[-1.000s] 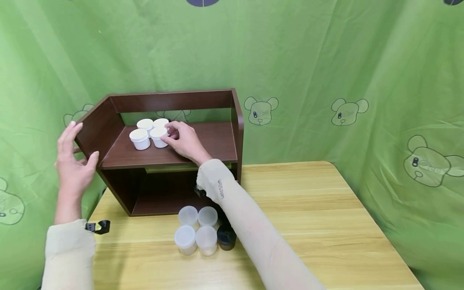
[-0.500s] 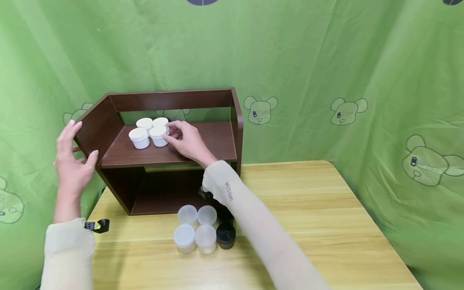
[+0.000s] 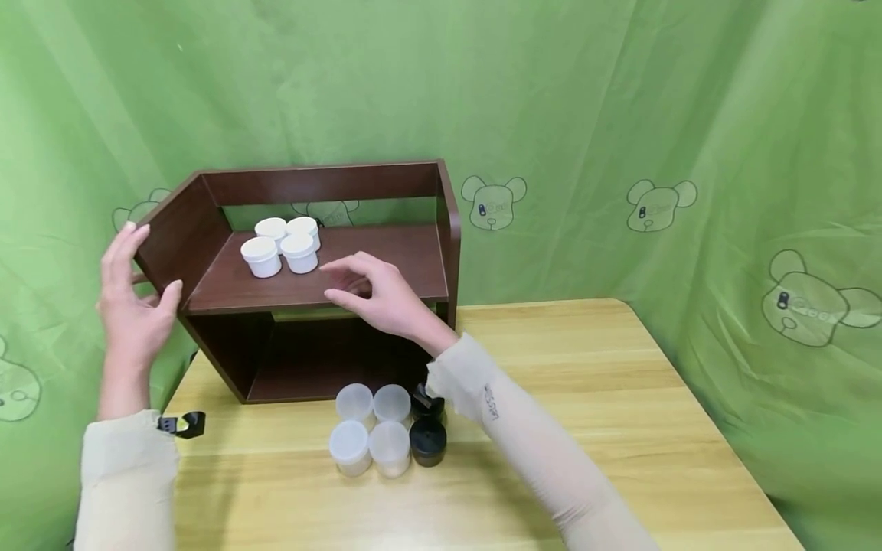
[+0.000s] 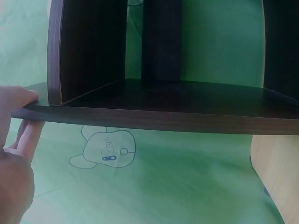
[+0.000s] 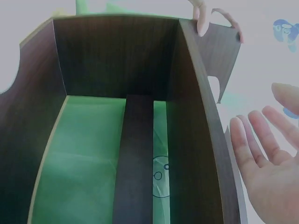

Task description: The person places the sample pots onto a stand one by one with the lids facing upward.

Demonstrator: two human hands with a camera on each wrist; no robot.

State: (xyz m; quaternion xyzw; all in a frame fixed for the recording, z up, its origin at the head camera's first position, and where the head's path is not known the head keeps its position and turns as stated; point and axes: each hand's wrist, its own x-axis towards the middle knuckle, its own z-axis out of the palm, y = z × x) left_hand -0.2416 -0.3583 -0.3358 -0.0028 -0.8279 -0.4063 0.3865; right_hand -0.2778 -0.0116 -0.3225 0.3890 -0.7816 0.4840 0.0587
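Observation:
Four is avoided here as several white lidded jars (image 3: 300, 253) stand in a tight cluster on the upper board of a dark brown desktop shelf (image 3: 386, 264), left of its middle. My left hand (image 3: 138, 306) holds the shelf's left side panel, with the thumb on one face and fingers on the other, as the left wrist view shows at the panel (image 4: 187, 122). Just right of the jars, my right hand (image 3: 386, 295) hovers before the upper board, apart from them. Nothing is between its spread, slightly bent fingers; the palm shows in the right wrist view.
Several translucent lidded tubs (image 3: 349, 446) stand on the wooden table (image 3: 586, 421) before the shelf. Black-lidded tubs (image 3: 428, 441) stand right beside them, one partly covered by the right wrist's camera. A green curtain (image 3: 565, 99) hangs behind and at both sides.
My right hand has let go of the front right white jar and drawn back to the right and toward me. The left hand stays at the side panel.

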